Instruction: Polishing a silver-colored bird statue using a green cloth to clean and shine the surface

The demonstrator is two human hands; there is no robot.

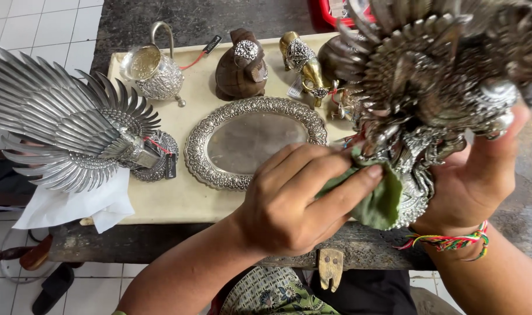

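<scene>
We are gripping the ornate silver figurine (pixel 447 76) by its base in our right hand (pixel 482 175), up over the table's (pixel 178 204) right side, while our left hand (pixel 295 198) is pinching a soft green cloth (pixel 382 201) against its spiky, heavy-looking, delicate relief.

Both forearms bare, no sleeves in view. Left hand (pixel 289 204): no ring, no watch, nails short. Right hand (pixel 482 175): braided string bracelet (pixel 452 241) at wrist, red, green, yellow and white strands, loose tail ends sticking out. Lap: patterned cloth (pixel 272 294), green-white leaf print; dark garment beside it.
</scene>
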